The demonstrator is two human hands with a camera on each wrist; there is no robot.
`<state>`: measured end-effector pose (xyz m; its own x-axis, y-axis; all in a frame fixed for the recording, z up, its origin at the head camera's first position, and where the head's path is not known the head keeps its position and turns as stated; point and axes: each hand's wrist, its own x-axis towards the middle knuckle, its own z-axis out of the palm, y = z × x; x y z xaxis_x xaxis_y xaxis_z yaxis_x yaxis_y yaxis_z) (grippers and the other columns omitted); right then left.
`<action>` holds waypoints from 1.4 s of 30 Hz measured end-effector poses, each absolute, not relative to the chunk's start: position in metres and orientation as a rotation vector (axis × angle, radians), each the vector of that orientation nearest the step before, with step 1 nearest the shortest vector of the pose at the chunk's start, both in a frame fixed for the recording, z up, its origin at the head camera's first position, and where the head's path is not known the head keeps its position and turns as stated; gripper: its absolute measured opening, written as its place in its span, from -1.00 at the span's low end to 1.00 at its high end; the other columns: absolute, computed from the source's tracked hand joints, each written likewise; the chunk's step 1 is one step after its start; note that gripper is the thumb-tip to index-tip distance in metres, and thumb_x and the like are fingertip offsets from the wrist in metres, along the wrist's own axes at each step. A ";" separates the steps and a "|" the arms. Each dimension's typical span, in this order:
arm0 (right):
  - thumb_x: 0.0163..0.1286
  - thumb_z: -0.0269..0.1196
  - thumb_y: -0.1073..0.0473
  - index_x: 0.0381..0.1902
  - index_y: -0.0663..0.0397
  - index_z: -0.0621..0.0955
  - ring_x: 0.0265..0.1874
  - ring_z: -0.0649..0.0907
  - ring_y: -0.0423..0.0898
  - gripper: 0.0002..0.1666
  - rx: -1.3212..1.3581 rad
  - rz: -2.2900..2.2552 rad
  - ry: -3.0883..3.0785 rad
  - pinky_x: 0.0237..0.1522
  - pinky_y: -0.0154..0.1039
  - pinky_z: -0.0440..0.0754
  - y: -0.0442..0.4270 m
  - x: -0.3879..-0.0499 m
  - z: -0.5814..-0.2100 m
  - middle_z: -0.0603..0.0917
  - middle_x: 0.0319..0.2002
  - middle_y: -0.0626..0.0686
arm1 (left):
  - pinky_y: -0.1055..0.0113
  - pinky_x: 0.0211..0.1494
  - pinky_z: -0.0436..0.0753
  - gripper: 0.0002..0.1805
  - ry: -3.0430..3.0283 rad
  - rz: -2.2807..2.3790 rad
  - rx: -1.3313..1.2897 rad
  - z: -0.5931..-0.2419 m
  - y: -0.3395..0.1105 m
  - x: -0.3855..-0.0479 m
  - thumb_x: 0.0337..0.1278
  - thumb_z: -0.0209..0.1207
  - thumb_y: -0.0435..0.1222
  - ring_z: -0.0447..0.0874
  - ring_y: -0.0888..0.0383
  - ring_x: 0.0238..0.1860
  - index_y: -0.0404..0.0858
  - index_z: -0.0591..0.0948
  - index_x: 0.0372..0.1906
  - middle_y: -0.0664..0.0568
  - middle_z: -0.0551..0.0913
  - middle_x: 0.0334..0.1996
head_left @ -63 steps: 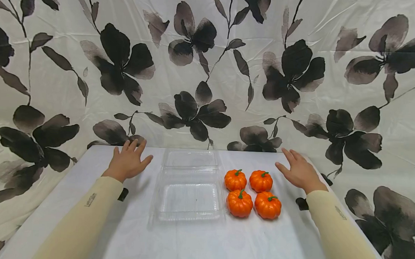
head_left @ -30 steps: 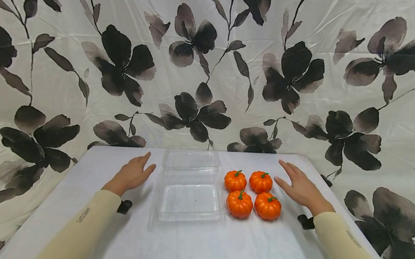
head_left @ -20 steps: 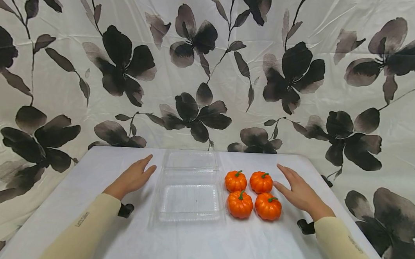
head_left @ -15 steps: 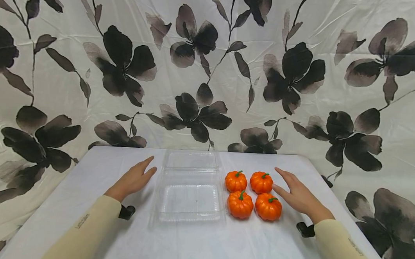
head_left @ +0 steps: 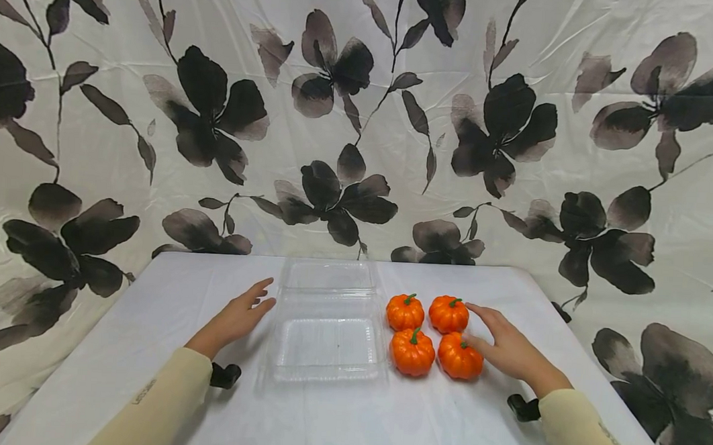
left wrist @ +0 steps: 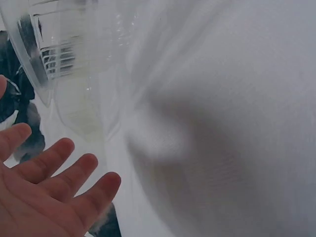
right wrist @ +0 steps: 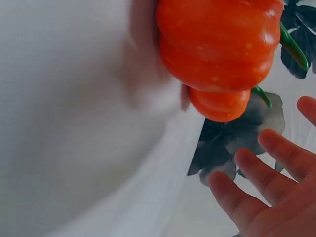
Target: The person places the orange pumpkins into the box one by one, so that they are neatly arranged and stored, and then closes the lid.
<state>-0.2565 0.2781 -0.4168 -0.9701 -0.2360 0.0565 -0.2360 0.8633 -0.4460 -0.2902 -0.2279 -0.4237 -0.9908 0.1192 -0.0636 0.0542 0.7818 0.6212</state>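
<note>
Left hand (head_left: pixel 233 320) loose-fingered near clear container (head_left: pixel 327 345), right hand (head_left: pixel 510 346) relaxed beside 4 orange pumpkins (head_left: pixel 412 353), neither gripping; pumpkins sit close, so 1 careless nudge might roll several.

Glossy, apparently plastic pumpkins (head_left: pixel 412 353)

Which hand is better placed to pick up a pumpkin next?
The right hand, likely: it is beside the orange pumpkins, while the left hand is across the clear container from them.
</note>
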 end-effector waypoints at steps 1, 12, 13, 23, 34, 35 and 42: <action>0.30 0.09 -0.42 0.49 -0.19 0.17 0.37 0.30 0.32 -0.08 -0.384 -0.728 3.032 0.24 0.43 0.28 0.278 -0.256 -0.418 0.24 0.44 0.21 | -0.25 0.37 0.28 -0.27 2.863 1.017 0.146 -0.424 -0.228 -0.290 0.44 -0.18 0.09 0.21 -0.29 0.42 -0.12 0.00 0.54 -0.31 0.22 0.44; 0.21 0.15 -0.46 0.44 -0.06 0.26 0.32 0.37 0.32 -0.01 -0.384 -0.716 2.999 0.23 0.39 0.33 0.272 -0.251 -0.428 0.28 0.40 0.24 | -0.23 0.37 0.32 -0.32 2.721 1.271 0.150 -0.433 -0.221 -0.287 0.46 -0.13 0.01 0.21 -0.29 0.43 -0.10 0.02 0.54 -0.30 0.19 0.45; 0.20 0.16 -0.47 0.43 -0.06 0.26 0.32 0.38 0.30 -0.01 -0.385 -0.711 3.000 0.24 0.38 0.34 0.272 -0.251 -0.430 0.29 0.40 0.22 | -0.22 0.37 0.32 -0.32 2.706 1.280 0.138 -0.434 -0.220 -0.286 0.45 -0.13 0.01 0.19 -0.29 0.43 -0.08 0.01 0.54 -0.30 0.18 0.46; 0.16 0.22 -0.44 0.38 -0.10 0.34 0.26 0.46 0.24 -0.05 -0.415 -0.718 3.008 0.22 0.33 0.41 0.269 -0.250 -0.441 0.38 0.34 0.18 | -0.12 0.37 0.39 -0.36 2.592 1.439 0.144 -0.439 -0.215 -0.283 0.47 -0.12 -0.09 0.19 -0.27 0.44 -0.11 0.02 0.53 -0.28 0.15 0.47; 0.14 0.28 -0.38 0.37 -0.07 0.35 0.22 0.49 0.17 -0.06 -0.401 -0.729 2.994 0.22 0.27 0.45 0.264 -0.248 -0.443 0.42 0.31 0.17 | -0.10 0.35 0.42 -0.37 2.554 1.513 0.157 -0.447 -0.213 -0.286 0.47 -0.12 -0.22 0.22 -0.26 0.43 -0.18 0.01 0.53 -0.26 0.17 0.48; 0.14 0.29 -0.37 0.37 -0.06 0.35 0.22 0.49 0.18 -0.06 -0.400 -0.724 2.994 0.21 0.27 0.45 0.264 -0.248 -0.443 0.42 0.31 0.17 | -0.10 0.34 0.43 -0.36 2.556 1.511 0.159 -0.447 -0.213 -0.286 0.46 -0.12 -0.23 0.22 -0.26 0.43 -0.19 0.01 0.53 -0.26 0.17 0.48; 0.11 0.33 -0.35 0.33 -0.01 0.37 0.21 0.50 0.19 -0.06 -0.388 -0.727 2.987 0.22 0.25 0.46 0.264 -0.247 -0.443 0.43 0.30 0.22 | -0.12 0.36 0.40 -0.37 2.556 1.523 0.162 -0.448 -0.212 -0.287 0.46 -0.11 -0.26 0.16 -0.25 0.46 -0.20 0.02 0.53 -0.24 0.17 0.48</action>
